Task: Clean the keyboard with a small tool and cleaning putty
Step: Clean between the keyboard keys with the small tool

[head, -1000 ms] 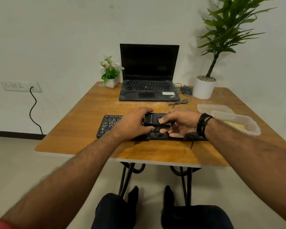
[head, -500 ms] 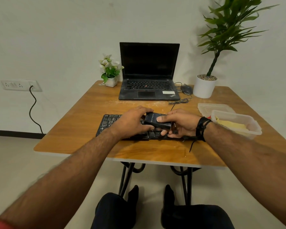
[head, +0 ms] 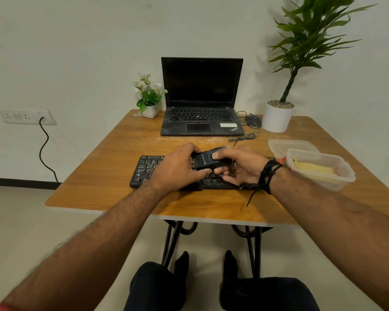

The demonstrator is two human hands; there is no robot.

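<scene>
A small black cleaning tool (head: 208, 160) sits just above the middle of the black keyboard (head: 153, 170), gripped from both ends: the left hand (head: 177, 168) curls its grip round the tool's left end, the right hand (head: 241, 166) clamps the other, thumb on top. The keyboard lies on a wooden table (head: 112, 153). To the right a clear container (head: 319, 169) holds yellow putty (head: 312, 170). Behind stand an open laptop (head: 201, 97), two potted plants and a white wall (head: 76, 41).

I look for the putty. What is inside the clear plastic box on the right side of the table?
The clear box holds a yellow mass, possibly the putty; what it is cannot be confirmed. Its lid lies behind it.
</scene>
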